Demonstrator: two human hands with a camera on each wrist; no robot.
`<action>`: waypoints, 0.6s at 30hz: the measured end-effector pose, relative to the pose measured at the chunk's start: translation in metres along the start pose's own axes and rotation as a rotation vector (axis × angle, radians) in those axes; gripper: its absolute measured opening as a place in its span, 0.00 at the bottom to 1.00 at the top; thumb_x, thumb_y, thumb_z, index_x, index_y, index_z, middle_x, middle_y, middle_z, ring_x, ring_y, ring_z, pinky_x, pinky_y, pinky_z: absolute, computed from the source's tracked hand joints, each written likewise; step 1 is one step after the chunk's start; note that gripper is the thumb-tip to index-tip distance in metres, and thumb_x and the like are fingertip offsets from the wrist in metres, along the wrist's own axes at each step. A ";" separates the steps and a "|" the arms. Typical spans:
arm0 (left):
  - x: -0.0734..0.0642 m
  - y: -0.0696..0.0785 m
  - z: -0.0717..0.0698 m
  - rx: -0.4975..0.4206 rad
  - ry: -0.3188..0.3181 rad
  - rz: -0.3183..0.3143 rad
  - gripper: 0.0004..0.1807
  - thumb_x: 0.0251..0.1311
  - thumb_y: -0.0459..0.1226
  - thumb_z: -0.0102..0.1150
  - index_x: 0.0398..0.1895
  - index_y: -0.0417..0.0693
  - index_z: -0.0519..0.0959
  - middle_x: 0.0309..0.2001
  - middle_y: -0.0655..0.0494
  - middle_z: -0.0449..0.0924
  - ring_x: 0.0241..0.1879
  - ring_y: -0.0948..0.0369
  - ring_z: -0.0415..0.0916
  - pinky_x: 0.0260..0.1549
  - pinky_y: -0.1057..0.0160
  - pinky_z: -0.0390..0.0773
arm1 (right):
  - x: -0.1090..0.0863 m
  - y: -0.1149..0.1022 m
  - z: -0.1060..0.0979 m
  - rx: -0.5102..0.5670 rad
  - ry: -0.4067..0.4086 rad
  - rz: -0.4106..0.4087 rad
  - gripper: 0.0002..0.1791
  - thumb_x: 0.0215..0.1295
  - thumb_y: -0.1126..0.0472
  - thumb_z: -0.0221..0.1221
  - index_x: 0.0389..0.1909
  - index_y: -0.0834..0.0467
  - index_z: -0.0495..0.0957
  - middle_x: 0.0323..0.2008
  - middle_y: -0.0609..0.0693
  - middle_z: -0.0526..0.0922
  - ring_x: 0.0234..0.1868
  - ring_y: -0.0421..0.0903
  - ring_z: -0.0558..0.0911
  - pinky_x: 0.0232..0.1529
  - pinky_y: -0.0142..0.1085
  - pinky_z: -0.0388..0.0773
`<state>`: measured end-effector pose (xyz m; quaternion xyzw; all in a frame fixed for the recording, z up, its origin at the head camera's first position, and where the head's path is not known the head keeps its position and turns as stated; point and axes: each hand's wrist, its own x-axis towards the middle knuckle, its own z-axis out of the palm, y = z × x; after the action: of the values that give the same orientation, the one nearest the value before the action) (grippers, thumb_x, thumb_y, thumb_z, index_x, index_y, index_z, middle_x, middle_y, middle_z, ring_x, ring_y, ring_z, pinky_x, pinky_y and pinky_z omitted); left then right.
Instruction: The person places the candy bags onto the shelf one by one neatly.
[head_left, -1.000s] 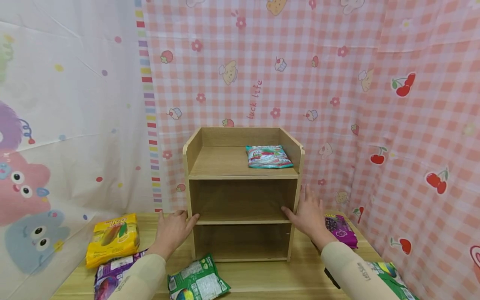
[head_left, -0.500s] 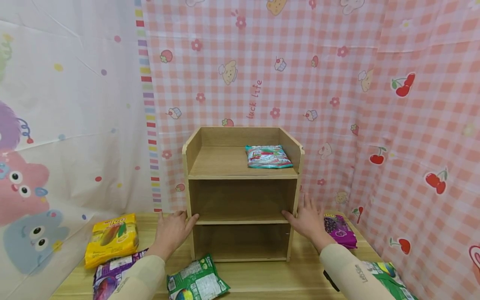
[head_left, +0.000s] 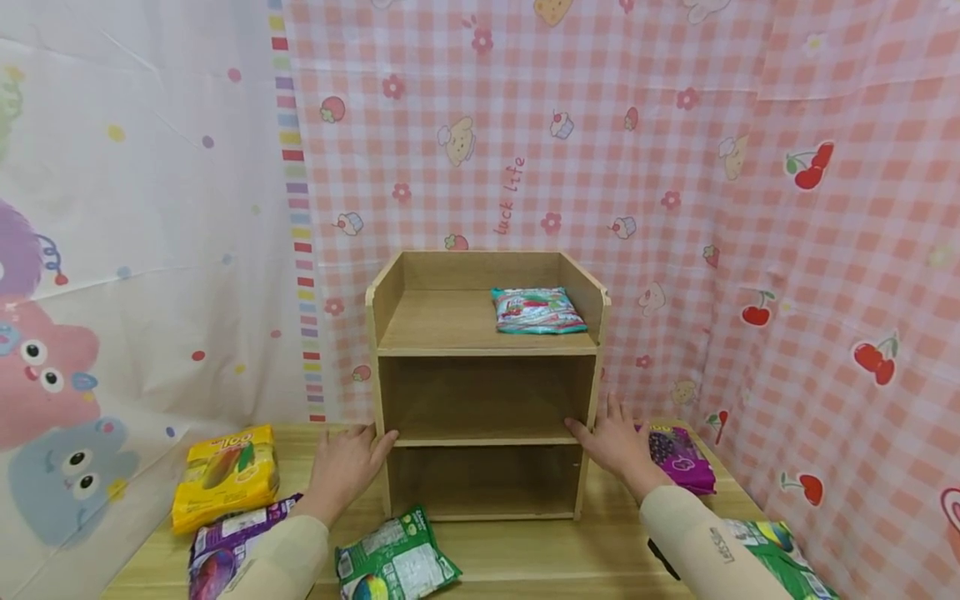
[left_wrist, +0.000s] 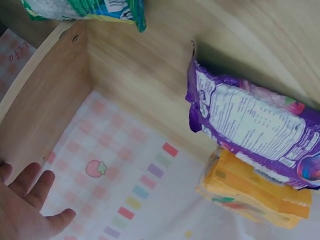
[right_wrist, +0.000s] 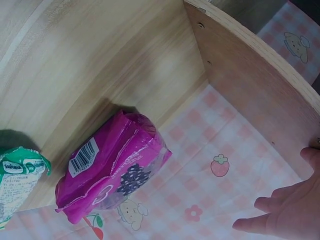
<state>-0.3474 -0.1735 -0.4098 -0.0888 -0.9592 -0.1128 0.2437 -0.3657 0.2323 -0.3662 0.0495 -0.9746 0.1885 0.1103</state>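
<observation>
A small wooden shelf unit (head_left: 487, 348) stands in the middle of the table, open towards me. My left hand (head_left: 347, 467) rests against its left side, with the thumb at the front edge near the middle shelf board. Spread, fairly straight fingers of that hand show in the left wrist view. At the right side, my right hand (head_left: 618, 442) touches the panel, its thumb at the front edge and its fingers extended along the outside. A teal and white packet (head_left: 537, 311) lies on the top tier, at the right.
Left of the shelf lie a yellow mango-print bag (head_left: 225, 479) and a purple bag (left_wrist: 255, 125). A green bag (head_left: 396, 557) lies before it. To the right are a magenta grape-print bag (right_wrist: 112, 167) and another green bag (head_left: 780, 554). Printed curtains (head_left: 525, 108) hang behind.
The fingers of my right hand have lowered slightly along the shelf's side, while its thumb stays at the edge. My left hand and the shelf look unmoved.
</observation>
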 end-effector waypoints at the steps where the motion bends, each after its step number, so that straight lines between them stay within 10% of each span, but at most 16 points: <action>1: -0.001 0.000 0.000 -0.003 -0.011 -0.002 0.36 0.75 0.59 0.35 0.60 0.38 0.78 0.59 0.39 0.78 0.54 0.37 0.76 0.63 0.29 0.53 | 0.000 0.000 0.000 -0.002 0.000 0.001 0.51 0.72 0.33 0.45 0.74 0.73 0.48 0.75 0.71 0.40 0.75 0.70 0.41 0.65 0.72 0.32; 10: -0.011 -0.012 0.007 -0.003 -0.163 -0.017 0.40 0.70 0.65 0.39 0.65 0.42 0.74 0.60 0.37 0.76 0.58 0.36 0.73 0.63 0.28 0.50 | 0.002 0.000 -0.002 -0.021 -0.005 0.008 0.52 0.71 0.31 0.44 0.73 0.74 0.49 0.75 0.71 0.41 0.74 0.71 0.42 0.64 0.73 0.33; 18: -0.025 -0.018 0.011 -0.117 -0.351 -0.084 0.39 0.61 0.65 0.55 0.54 0.40 0.82 0.50 0.40 0.82 0.49 0.38 0.78 0.53 0.34 0.70 | 0.003 0.002 0.001 -0.014 -0.013 0.020 0.51 0.71 0.32 0.44 0.73 0.73 0.50 0.75 0.70 0.41 0.74 0.72 0.42 0.64 0.74 0.32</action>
<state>-0.3342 -0.1905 -0.4345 -0.0809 -0.9816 -0.1614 0.0620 -0.3692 0.2340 -0.3671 0.0403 -0.9770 0.1825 0.1026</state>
